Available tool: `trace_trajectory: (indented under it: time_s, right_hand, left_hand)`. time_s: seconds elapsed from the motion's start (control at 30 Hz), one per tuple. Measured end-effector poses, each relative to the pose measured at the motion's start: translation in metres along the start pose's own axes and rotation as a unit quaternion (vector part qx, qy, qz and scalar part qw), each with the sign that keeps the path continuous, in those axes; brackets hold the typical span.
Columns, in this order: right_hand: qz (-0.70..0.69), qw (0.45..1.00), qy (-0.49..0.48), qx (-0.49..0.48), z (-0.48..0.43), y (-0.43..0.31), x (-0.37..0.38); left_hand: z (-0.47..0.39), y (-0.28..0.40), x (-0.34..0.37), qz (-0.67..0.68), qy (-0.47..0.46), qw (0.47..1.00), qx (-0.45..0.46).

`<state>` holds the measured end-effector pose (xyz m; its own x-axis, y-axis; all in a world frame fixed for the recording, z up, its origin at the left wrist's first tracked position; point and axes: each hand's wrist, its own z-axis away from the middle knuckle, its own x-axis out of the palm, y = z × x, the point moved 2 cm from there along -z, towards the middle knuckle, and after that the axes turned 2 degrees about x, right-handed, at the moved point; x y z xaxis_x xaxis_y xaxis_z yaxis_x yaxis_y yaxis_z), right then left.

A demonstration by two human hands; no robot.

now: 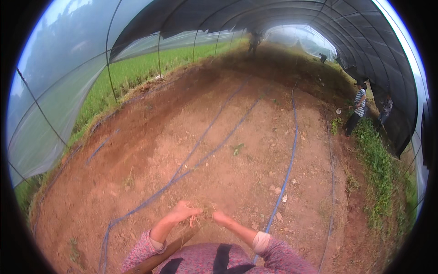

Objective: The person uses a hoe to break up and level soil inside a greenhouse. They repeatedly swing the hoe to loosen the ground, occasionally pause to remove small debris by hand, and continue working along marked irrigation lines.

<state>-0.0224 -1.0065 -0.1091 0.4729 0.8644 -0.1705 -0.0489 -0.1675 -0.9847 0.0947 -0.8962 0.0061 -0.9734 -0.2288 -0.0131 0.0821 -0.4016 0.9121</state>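
Note:
A clump of dry grass (205,206) is stretched between my two hands, in front of my body. My left hand (183,212) grips its left side, with the index finger pointing across it and the other fingers bent downward. On the other side, my right hand (221,218) is closed on the strands; its fingertips are hard to make out. A wooden pole (167,252) slants up from under my left forearm and ends just below the clump. Whatever is at the pole's upper end is hidden by the grass and blur.
Blue drip hoses (290,164) run along the reddish soil (232,178). A person in a striped shirt (359,102) holds a long-handled tool at the right, near another person (386,109). Green plants (376,171) line that side. Shade netting (359,37) covers the tunnel.

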Motion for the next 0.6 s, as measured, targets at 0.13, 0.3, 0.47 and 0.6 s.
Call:
trace_trajectory:
  time_s: [0.13,0.3,0.47,0.6]
  right_hand:
    - [-0.088,0.991,0.023,0.095,0.008,0.014,0.032]
    - [0.065,0.988,0.059,0.126,0.005,-0.014,0.030]
    - [0.149,0.977,0.005,0.152,0.007,-0.027,0.025]
    - [-0.085,0.985,0.014,0.152,0.003,-0.020,0.035]
  left_hand:
    - [-0.004,-0.011,0.000,0.055,0.086,0.994,0.026]
    - [-0.011,-0.030,-0.006,0.030,0.211,0.977,0.029]
    - [-0.011,-0.031,-0.012,0.038,0.195,0.977,0.080]
    - [-0.010,-0.032,-0.018,0.047,0.251,0.956,0.148]
